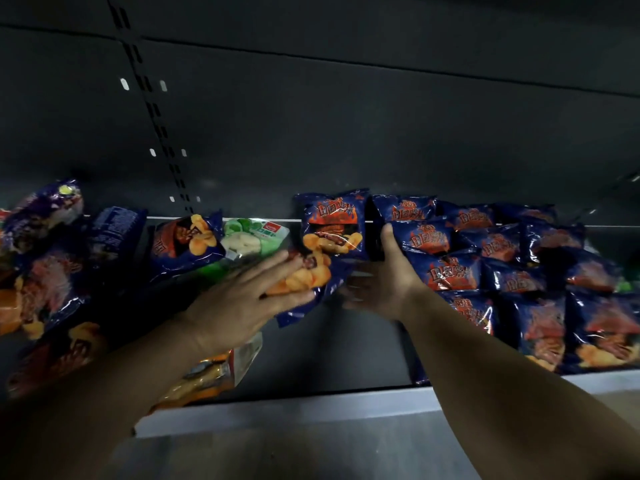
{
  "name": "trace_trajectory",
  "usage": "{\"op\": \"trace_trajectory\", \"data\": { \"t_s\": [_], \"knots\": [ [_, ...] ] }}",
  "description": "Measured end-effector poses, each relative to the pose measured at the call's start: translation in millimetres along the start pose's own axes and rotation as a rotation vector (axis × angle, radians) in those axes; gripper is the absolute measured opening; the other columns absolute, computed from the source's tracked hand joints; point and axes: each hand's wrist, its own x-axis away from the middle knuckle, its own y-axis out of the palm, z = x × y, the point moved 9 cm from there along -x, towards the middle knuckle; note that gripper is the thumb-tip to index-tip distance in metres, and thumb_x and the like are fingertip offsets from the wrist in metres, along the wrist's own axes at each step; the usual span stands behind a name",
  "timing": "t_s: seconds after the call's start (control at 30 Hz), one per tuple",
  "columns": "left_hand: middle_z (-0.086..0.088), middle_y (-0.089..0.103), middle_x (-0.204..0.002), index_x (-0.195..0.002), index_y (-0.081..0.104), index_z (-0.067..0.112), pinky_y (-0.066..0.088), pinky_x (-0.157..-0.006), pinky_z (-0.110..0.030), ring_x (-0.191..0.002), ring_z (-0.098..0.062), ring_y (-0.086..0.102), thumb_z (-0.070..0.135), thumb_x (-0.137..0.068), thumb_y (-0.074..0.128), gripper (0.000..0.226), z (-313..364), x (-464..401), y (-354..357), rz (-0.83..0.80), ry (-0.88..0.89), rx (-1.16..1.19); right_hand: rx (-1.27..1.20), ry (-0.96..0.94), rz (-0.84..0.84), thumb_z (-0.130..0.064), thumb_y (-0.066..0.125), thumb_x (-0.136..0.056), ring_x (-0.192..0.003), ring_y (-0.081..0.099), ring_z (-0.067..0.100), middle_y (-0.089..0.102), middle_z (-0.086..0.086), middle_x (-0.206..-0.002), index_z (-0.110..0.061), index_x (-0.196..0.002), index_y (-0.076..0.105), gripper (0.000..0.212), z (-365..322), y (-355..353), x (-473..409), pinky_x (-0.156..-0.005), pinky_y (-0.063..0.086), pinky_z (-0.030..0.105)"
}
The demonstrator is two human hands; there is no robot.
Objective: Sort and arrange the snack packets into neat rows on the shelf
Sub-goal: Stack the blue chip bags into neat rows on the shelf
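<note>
While the left hand (242, 303) lies flat with straight fingers on a blue snack bag (304, 278), the right hand (381, 282), open too, touches the neat blue rows (502, 271) just right of that bag on the shelf (311, 407).

On the shelf (311, 407), blue snack packets (512, 271) lie in overlapping rows at my right. One blue packet (330, 225) stands upright at the back; another (308, 282) lies tilted before it. A green packet (254, 237) sits among the jumbled ones at my left.
</note>
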Motion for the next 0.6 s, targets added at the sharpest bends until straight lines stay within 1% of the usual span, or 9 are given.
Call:
{"op": "trace_trajectory", "data": {
  "t_s": [0.03,0.07,0.17,0.2,0.27,0.37,0.43,0.5,0.6],
  "knots": [
    [-0.003,0.025,-0.152,-0.145,0.024,0.045,0.043,-0.097,-0.057,-0.146,-0.020,0.009,0.001,-0.074,0.067,0.094,12,3,1,-0.016,0.063,-0.017,0.016,0.018,-0.027,-0.083,0.042,-0.072,-0.103,0.056,0.039,0.057,0.016,-0.112,-0.011,-0.126,0.048,0.091,0,-5,3,-0.077,0.043,0.053],
    [-0.004,0.026,-0.151,-0.144,0.028,0.042,0.039,-0.100,-0.054,-0.147,-0.019,0.005,0.002,-0.075,0.067,0.089,25,5,-2,-0.013,0.123,-0.032,0.066,0.041,-0.062,-0.082,0.042,-0.072,-0.112,0.052,0.039,0.056,0.014,-0.113,-0.012,-0.126,0.047,0.088,1,-7,7,-0.081,0.042,0.055],
    [-0.005,0.029,-0.150,-0.139,0.036,0.037,0.032,-0.108,-0.048,-0.144,-0.024,0.017,0.009,-0.094,0.035,0.053,55,13,-6,0.002,0.257,-0.053,0.369,0.135,-0.169,-0.079,0.044,-0.069,-0.133,0.039,0.031,0.046,0.014,-0.138,-0.006,-0.139,0.039,0.101,14,-8,20,-0.075,0.047,0.045],
    [-0.005,0.029,-0.150,-0.138,0.036,0.037,0.029,-0.111,-0.043,-0.143,-0.023,0.020,0.011,-0.096,0.029,0.050,61,13,-6,-0.004,0.276,-0.068,0.472,0.150,-0.192,-0.074,0.045,-0.074,-0.128,0.045,0.027,0.050,0.012,-0.134,-0.007,-0.135,0.043,0.091,19,-4,23,-0.072,0.047,0.040],
    [-0.004,0.029,-0.150,-0.139,0.035,0.037,0.024,-0.114,-0.040,-0.142,-0.022,0.021,0.014,-0.093,0.035,0.052,66,13,-5,-0.014,0.283,-0.099,0.617,0.149,-0.262,-0.061,0.055,-0.076,-0.102,0.062,0.020,0.064,0.008,-0.112,-0.012,-0.114,0.058,0.061,26,10,29,-0.073,0.049,0.032],
    [-0.005,0.030,-0.149,-0.139,0.034,0.037,0.029,-0.109,-0.048,-0.139,-0.026,0.026,0.016,-0.088,0.039,0.055,65,11,-8,0.006,0.286,-0.118,0.725,0.075,-0.283,-0.042,0.068,-0.077,-0.085,0.067,0.019,0.072,0.008,-0.093,-0.010,-0.102,0.066,0.041,28,23,24,-0.079,0.052,0.027],
    [-0.006,0.029,-0.150,-0.144,0.027,0.038,0.030,-0.112,-0.045,-0.139,-0.026,0.025,0.019,-0.088,0.044,0.062,60,12,-9,0.001,0.255,-0.124,0.699,0.005,-0.247,-0.033,0.069,-0.081,-0.083,0.068,0.021,0.073,0.009,-0.089,-0.008,-0.099,0.067,0.031,22,21,17,-0.080,0.053,0.029],
    [-0.008,0.027,-0.150,-0.148,0.019,0.036,0.026,-0.113,-0.044,-0.139,-0.026,0.025,0.021,-0.079,0.060,0.081,48,11,-7,-0.012,0.189,-0.147,0.599,-0.062,-0.207,-0.029,0.074,-0.076,-0.085,0.068,0.027,0.073,0.012,-0.090,-0.009,-0.101,0.068,0.033,14,17,12,-0.087,0.053,0.037],
    [-0.010,0.025,-0.153,-0.150,0.013,0.034,0.032,-0.110,-0.052,-0.138,-0.030,0.030,0.008,-0.068,0.071,0.104,8,5,-15,-0.015,-0.166,-0.114,0.432,-0.217,-0.062,-0.023,0.077,-0.076,-0.086,0.068,0.027,0.072,0.010,-0.091,-0.014,-0.100,0.065,0.028,-7,6,6,-0.089,0.052,0.040]
  ]
}}
